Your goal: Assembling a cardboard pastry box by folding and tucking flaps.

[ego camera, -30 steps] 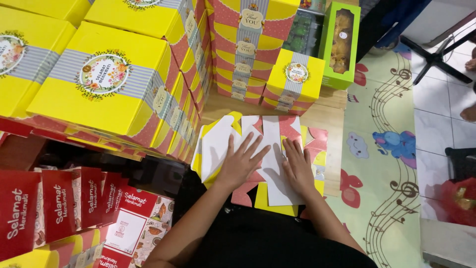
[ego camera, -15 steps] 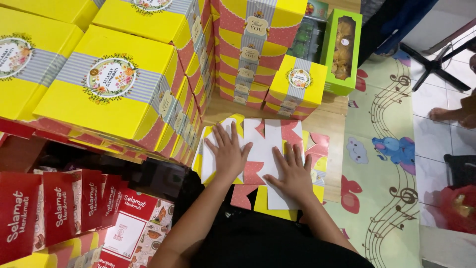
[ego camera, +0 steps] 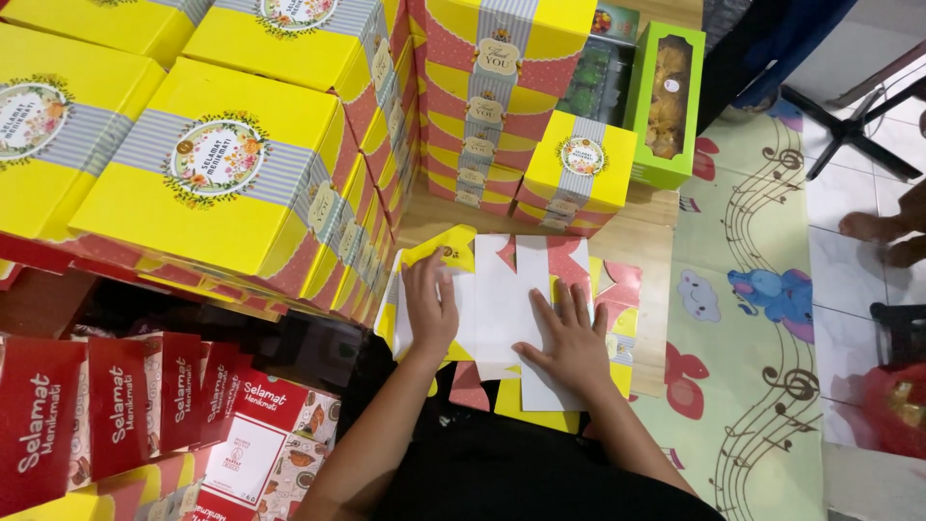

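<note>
A flat, unfolded cardboard box blank [ego camera: 502,289], white inside with yellow and pink printed edges, lies on the wooden floor before me. My left hand [ego camera: 429,299] rests on its left side, fingers up near a raised yellow flap [ego camera: 446,247]. My right hand [ego camera: 569,338] presses flat, fingers spread, on the blank's right part. More flat blanks lie stacked beneath it.
Tall stacks of assembled yellow boxes [ego camera: 212,164] rise at left and behind [ego camera: 502,87]. A small yellow box [ego camera: 579,169] and a green windowed box [ego camera: 666,101] stand at back. Red cartons [ego camera: 106,405] sit at lower left. A patterned mat [ego camera: 762,328] and someone's foot [ego camera: 883,227] are right.
My left hand has slid up and left to the blank's left edge, where a yellow flap now stands up. My right hand has shifted slightly down and right.
</note>
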